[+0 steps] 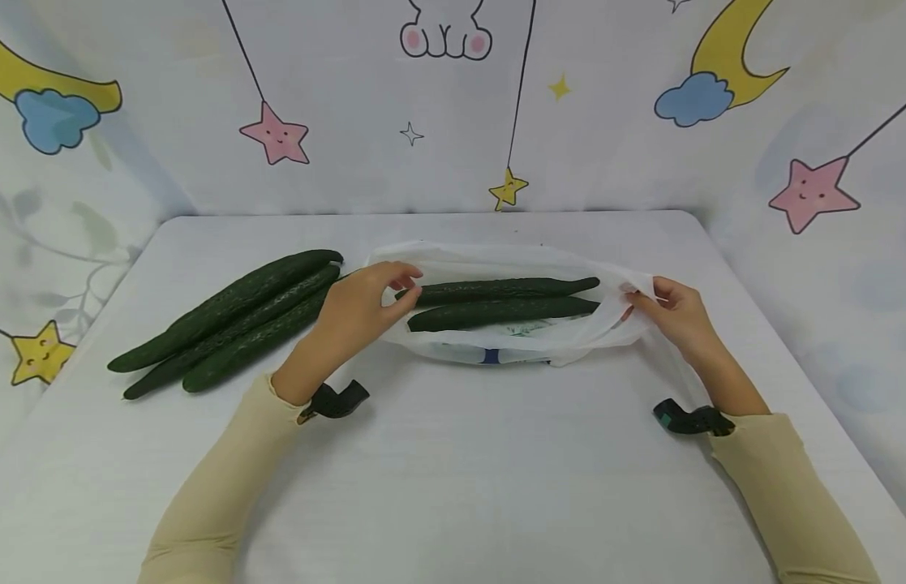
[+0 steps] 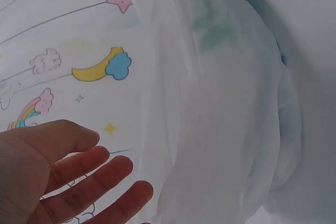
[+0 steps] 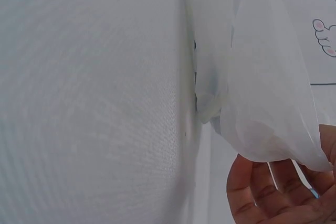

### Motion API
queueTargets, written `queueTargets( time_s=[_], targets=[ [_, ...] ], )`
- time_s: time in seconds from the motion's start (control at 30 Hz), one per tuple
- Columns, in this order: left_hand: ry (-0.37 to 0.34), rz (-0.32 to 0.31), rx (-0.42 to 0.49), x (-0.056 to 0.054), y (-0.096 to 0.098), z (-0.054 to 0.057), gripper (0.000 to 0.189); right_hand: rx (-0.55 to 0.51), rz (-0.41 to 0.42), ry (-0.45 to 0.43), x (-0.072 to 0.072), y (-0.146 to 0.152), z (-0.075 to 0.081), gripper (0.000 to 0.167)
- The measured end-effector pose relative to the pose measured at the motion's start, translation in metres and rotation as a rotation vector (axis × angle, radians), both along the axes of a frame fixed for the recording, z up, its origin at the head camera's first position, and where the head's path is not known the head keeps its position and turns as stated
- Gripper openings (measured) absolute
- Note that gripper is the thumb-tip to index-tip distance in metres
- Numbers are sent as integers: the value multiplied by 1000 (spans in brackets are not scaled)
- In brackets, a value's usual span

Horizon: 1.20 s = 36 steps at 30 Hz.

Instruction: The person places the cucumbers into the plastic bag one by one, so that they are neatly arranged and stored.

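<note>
A white plastic bag [image 1: 489, 258] lies on the table with its mouth spread wide. Inside it, side by side, are two long dark green cucumbers [image 1: 504, 311]. My right hand [image 1: 679, 312] pinches the bag's right edge between thumb and fingers; the right wrist view shows the thin film [image 3: 273, 103] at those fingers. At the bag's left end hovers my left hand [image 1: 358, 304], holding nothing, its fingers loosely extended and apart in the left wrist view. Three more cucumbers [image 1: 234, 312] lie together on the table left of the bag, one partly hidden behind the left hand.
The white table [image 1: 482, 470] reaches back to a wall covering [image 1: 350, 89] printed with stars, moons and clouds. A dark wrist-worn device [image 1: 339, 400] sits on the left wrist, and another such device [image 1: 689, 418] is on the right.
</note>
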<state>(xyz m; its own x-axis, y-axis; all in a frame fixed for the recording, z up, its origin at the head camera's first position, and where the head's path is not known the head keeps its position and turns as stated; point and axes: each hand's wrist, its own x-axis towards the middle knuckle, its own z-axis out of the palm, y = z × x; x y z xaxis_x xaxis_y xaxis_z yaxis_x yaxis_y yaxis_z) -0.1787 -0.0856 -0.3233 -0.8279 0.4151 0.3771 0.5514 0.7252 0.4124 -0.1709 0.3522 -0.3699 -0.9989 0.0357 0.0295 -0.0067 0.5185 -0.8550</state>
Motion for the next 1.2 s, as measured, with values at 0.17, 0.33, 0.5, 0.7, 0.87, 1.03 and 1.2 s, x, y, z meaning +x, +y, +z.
queueTargets(
  time_s=[0.17,0.33,0.5,0.7,0.87,1.03,1.2],
  targets=[
    [23,18,23,2,-9,-3,22,6,4,-12,0,0,-1,37],
    [74,8,85,1,-18,-5,21,-5,1,-12,0,1,-2,34],
    [145,6,141,1,-26,-4,19,-18,2,-7,0,1,-2,32],
    [126,31,150,-1,-39,-4,19,-19,8,-10,2,0,0,31],
    [73,78,147,-7,-51,-9,21,-27,-9,-14,3,-1,2,31],
    [31,123,114,-13,-60,-15,26,-10,-5,-17,3,0,2,32],
    [-4,139,84,-15,-66,-20,28,28,5,-21,1,1,0,35]
  ],
)
